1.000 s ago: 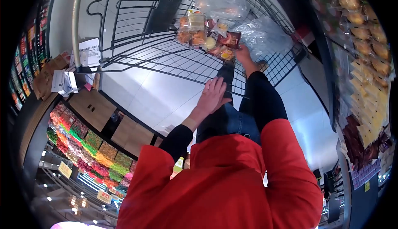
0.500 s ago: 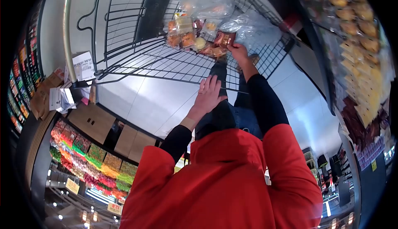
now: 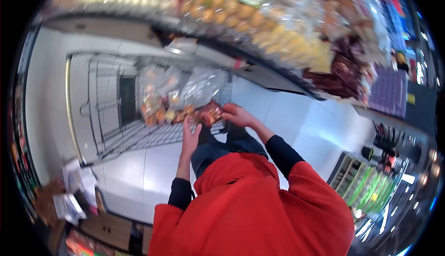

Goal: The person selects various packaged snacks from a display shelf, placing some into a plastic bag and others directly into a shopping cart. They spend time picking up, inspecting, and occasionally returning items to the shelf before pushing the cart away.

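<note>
My right hand (image 3: 237, 115) pinches the edge of a brown-red snack packet (image 3: 211, 113), which it holds at the near right side of the shopping cart (image 3: 104, 151). Just left of the packet, my left hand (image 3: 190, 137) is raised with its thumb and fingers apart, holding nothing that I can see. Inside the cart lie clear plastic bags (image 3: 204, 87) and several small wrapped foods (image 3: 160, 115) in orange and yellow tones. Motion blur hides the print on the packet.
Beyond the cart runs a display shelf with packed round golden foods (image 3: 232, 17), yellow packs (image 3: 292, 47) and dark red packets (image 3: 343, 73). White papers (image 3: 69, 205) and cartons are at lower left. A green-lit rack (image 3: 371, 188) stands at right.
The view has swung, bringing the display shelf across the top. My left hand has come from the cart's rim to beside the packet. My right hand still holds the packet.
</note>
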{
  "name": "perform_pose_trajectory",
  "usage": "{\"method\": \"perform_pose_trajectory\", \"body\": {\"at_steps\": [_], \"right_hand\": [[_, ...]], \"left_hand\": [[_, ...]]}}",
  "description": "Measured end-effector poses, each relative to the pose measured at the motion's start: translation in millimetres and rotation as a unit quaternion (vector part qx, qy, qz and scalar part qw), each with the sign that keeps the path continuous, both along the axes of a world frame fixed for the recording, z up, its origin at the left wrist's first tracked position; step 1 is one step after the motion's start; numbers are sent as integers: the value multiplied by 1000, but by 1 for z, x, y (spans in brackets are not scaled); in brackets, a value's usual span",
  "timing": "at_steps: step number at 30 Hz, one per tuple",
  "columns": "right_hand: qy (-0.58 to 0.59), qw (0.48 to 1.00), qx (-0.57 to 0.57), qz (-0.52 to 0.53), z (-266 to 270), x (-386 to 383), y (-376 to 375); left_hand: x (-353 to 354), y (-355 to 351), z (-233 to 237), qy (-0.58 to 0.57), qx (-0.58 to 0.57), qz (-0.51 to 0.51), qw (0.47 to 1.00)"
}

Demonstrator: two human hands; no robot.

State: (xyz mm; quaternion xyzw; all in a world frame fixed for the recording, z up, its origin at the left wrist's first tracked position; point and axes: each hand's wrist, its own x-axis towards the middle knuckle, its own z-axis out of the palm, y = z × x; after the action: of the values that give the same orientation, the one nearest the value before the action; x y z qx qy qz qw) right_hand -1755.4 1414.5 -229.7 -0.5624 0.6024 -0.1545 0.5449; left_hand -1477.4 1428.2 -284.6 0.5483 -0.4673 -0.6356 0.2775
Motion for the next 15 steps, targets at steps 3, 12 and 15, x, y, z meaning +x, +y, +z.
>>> {"method": "perform_pose_trajectory", "body": {"at_steps": [3,12,15], "right_hand": [[-117,989,77,-44,28,-14,6],[-289,933,35,-213,86,-58,33],[-329,922,1,-204,104,-72,48]], "left_hand": [[-29,-21,50,-166,-278,-99,941],[-121,-36,147,15,6,-32,999],[-167,-28,173,-5,-35,-26,999]]}}
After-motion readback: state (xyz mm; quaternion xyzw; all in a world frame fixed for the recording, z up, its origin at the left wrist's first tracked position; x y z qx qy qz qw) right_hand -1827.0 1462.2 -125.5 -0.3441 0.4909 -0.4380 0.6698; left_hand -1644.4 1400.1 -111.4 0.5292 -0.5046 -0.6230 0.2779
